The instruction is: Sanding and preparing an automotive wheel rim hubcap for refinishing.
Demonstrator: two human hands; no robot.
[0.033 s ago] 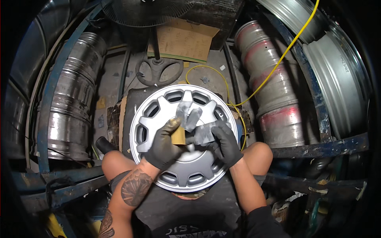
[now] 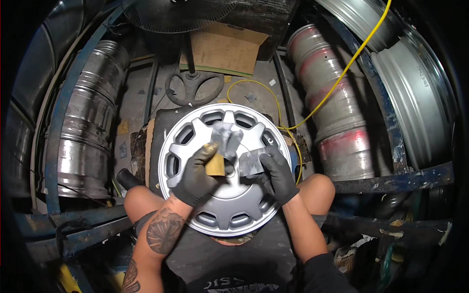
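A silver alloy wheel (image 2: 227, 199) lies face up in front of me, between my knees. Above its left half, my left hand (image 2: 198, 176), in a dark glove, pinches a yellow-tan piece of sandpaper (image 2: 215, 166). Blurred grey sheets (image 2: 226, 139) stick up past that hand's fingertips; whether they are in its grip or lie on the wheel is unclear. On the other side, my gloved right hand (image 2: 278, 175) is closed on a smudged grey piece of sandpaper (image 2: 250, 162). Part of the wheel's centre hides behind the hands and sheets.
Stacked metal rims (image 2: 88, 122) stand on the left, and red-marked rims (image 2: 339, 112) on the right, within blue metal frames (image 2: 391, 141). Ahead are a fan's round base (image 2: 194, 88) and cardboard (image 2: 222, 49). A yellow hose (image 2: 337, 85) runs along the right.
My left hand has shifted slightly left with the yellow-tan sandpaper, widening the gap to the right hand. The grey sheets look closer together. My right hand has hardly moved.
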